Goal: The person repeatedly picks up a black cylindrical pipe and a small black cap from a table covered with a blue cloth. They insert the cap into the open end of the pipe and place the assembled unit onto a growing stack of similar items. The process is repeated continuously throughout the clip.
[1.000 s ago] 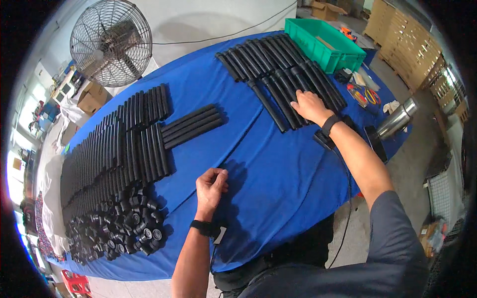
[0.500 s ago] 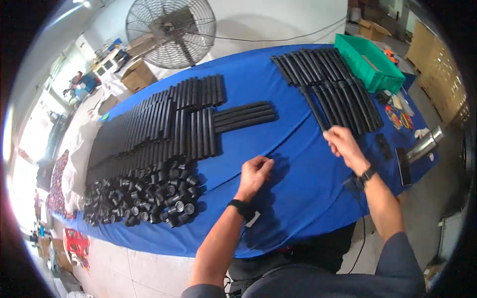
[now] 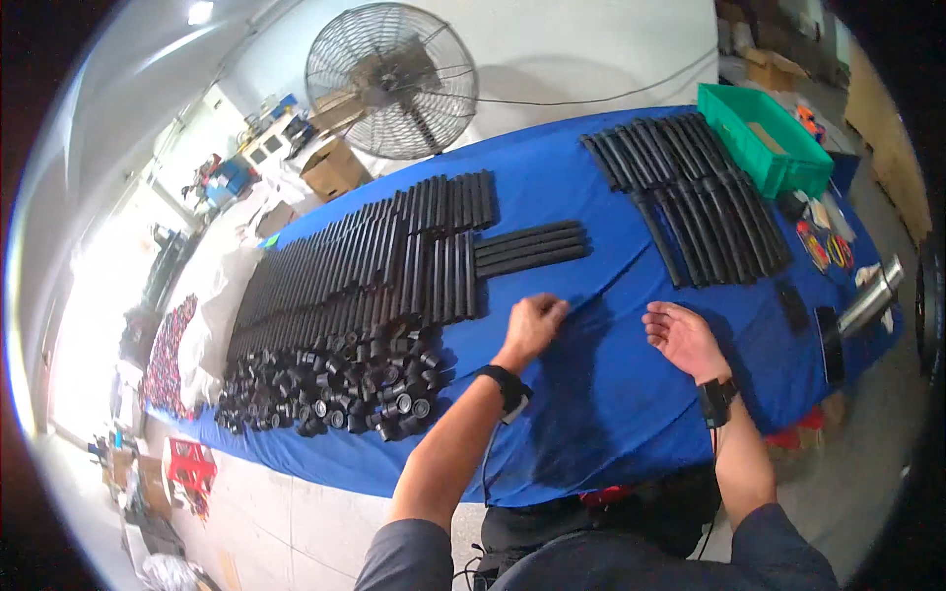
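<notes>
My left hand (image 3: 533,327) hovers over the blue cloth with its fingers curled together, and no object shows in them. To its right, my right hand (image 3: 683,342) is open, palm partly turned up and fingers apart, holding nothing. Just beyond the right hand lie two rows of black tubes (image 3: 705,225); the leftmost tube of the nearer row (image 3: 658,239) is closest to it. Left of my left hand is a heap of short black pipe fittings (image 3: 335,384). Behind the heap are many black tubes (image 3: 325,251) laid side by side, with several tubes (image 3: 532,246) lying crosswise at their right end.
A blue cloth (image 3: 591,433) covers the table. At the far right stands a green bin (image 3: 764,148), with pliers-like hand tools (image 3: 823,246), a dark phone-like slab (image 3: 829,345) and a metal cylinder (image 3: 871,297) nearer. A large fan (image 3: 394,84) stands behind the table. White sacking (image 3: 212,330) lies left.
My right hand has let go of the leftmost tube's near end and drawn back toward me, opening. My left hand stays curled over the cloth. The view has shifted.
</notes>
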`<move>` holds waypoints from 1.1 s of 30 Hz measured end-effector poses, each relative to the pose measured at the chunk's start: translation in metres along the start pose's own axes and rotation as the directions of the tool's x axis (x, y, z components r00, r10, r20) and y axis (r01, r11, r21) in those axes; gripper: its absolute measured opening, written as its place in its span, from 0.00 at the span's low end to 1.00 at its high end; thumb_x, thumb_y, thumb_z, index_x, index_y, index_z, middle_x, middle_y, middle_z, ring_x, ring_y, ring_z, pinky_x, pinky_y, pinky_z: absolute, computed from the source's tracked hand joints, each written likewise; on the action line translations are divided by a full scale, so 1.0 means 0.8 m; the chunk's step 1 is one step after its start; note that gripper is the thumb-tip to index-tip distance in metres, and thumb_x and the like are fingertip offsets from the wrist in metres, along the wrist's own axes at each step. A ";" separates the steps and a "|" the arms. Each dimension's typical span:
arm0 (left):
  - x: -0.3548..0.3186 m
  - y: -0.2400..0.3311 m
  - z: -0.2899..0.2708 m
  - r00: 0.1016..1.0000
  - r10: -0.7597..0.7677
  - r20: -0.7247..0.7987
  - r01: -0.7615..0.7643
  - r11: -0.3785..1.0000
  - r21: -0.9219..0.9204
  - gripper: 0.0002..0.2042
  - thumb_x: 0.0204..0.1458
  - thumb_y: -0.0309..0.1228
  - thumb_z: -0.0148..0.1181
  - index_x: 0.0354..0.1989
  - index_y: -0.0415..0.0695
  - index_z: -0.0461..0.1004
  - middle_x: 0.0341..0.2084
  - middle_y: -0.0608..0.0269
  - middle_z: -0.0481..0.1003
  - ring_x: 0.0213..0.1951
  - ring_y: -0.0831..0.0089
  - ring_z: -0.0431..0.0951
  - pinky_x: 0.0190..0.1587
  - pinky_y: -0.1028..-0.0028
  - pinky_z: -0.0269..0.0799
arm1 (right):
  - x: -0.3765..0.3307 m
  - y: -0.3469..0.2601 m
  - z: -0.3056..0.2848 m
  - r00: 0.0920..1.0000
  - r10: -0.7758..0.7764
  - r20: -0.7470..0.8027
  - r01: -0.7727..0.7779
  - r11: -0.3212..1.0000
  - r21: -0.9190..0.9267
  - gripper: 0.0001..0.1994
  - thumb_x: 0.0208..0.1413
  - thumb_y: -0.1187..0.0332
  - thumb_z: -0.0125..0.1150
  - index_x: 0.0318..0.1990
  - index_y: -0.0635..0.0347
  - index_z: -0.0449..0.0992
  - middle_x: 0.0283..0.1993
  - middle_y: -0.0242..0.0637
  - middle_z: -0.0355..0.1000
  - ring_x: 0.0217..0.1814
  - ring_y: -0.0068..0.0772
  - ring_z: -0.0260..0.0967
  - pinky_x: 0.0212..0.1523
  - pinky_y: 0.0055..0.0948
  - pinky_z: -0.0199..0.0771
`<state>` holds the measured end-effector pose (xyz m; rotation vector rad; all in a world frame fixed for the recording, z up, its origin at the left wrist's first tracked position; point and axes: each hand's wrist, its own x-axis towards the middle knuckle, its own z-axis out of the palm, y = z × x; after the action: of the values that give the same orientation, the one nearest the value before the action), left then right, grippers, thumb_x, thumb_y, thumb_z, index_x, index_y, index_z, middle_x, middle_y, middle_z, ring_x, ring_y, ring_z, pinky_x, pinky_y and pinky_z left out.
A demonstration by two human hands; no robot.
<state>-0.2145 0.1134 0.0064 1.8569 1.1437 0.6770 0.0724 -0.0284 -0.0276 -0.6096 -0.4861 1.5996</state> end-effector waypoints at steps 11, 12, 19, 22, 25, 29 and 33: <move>0.057 -0.002 0.004 0.973 0.216 0.080 -0.188 0.542 0.819 0.31 0.59 0.39 0.54 0.70 0.40 0.59 0.65 0.44 0.64 0.67 0.48 0.62 0.68 0.47 0.57 | -0.005 -0.008 -0.002 1.000 0.004 -0.008 -0.004 0.999 -0.039 0.13 0.62 0.68 0.55 0.50 0.65 0.77 0.45 0.44 0.79 0.45 0.39 0.77 0.49 0.38 0.79; 0.052 0.003 -0.004 0.968 0.233 0.088 -0.201 0.519 0.831 0.30 0.58 0.35 0.53 0.69 0.40 0.61 0.62 0.45 0.66 0.65 0.49 0.64 0.67 0.48 0.58 | -0.007 -0.007 -0.001 1.000 -0.005 -0.030 0.004 0.999 -0.053 0.13 0.61 0.67 0.55 0.50 0.64 0.76 0.43 0.43 0.79 0.43 0.37 0.77 0.47 0.38 0.79; 0.026 -0.029 -0.014 0.960 0.245 0.137 -0.240 0.464 0.853 0.27 0.49 0.23 0.56 0.62 0.42 0.68 0.51 0.47 0.74 0.54 0.50 0.73 0.57 0.55 0.69 | 0.001 -0.001 -0.003 0.976 -0.210 -0.061 0.209 0.978 -0.030 0.14 0.60 0.68 0.58 0.52 0.61 0.76 0.45 0.39 0.77 0.47 0.35 0.75 0.49 0.37 0.75; 0.007 -0.022 -0.008 0.959 0.240 0.149 -0.252 0.493 0.832 0.19 0.50 0.25 0.57 0.53 0.44 0.74 0.45 0.48 0.74 0.51 0.50 0.75 0.54 0.54 0.72 | -0.001 -0.004 0.003 0.971 -0.237 -0.018 0.235 0.969 -0.075 0.18 0.60 0.66 0.58 0.56 0.62 0.73 0.53 0.40 0.75 0.55 0.37 0.73 0.56 0.38 0.72; -0.024 -0.004 0.000 0.929 0.310 0.203 -0.349 0.548 0.760 0.12 0.50 0.25 0.57 0.43 0.47 0.77 0.39 0.51 0.72 0.48 0.50 0.75 0.49 0.55 0.75 | 0.000 -0.004 0.001 0.971 -0.237 -0.018 0.234 0.967 -0.100 0.20 0.62 0.63 0.58 0.58 0.63 0.72 0.56 0.42 0.75 0.57 0.38 0.73 0.59 0.39 0.72; -0.080 0.042 0.021 0.739 0.615 0.275 -0.648 0.538 0.539 0.10 0.49 0.27 0.56 0.40 0.47 0.78 0.35 0.56 0.70 0.45 0.54 0.73 0.49 0.58 0.71 | -0.013 0.008 0.028 0.984 0.075 0.162 -0.033 0.968 -0.250 0.23 0.65 0.57 0.56 0.60 0.65 0.70 0.57 0.45 0.75 0.55 0.39 0.75 0.59 0.39 0.74; -0.122 0.074 0.030 0.648 0.673 0.357 -0.753 0.495 0.433 0.18 0.50 0.27 0.56 0.52 0.47 0.76 0.40 0.56 0.71 0.51 0.55 0.73 0.69 0.52 0.59 | -0.049 0.028 0.110 0.887 0.437 0.151 -0.245 0.721 -0.649 0.18 0.62 0.65 0.62 0.57 0.61 0.71 0.40 0.41 0.79 0.36 0.30 0.77 0.35 0.30 0.79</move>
<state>-0.2125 0.0028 0.0431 2.9014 0.4040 0.6704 0.0014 -0.0666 0.0297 -1.0043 -1.2152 1.9032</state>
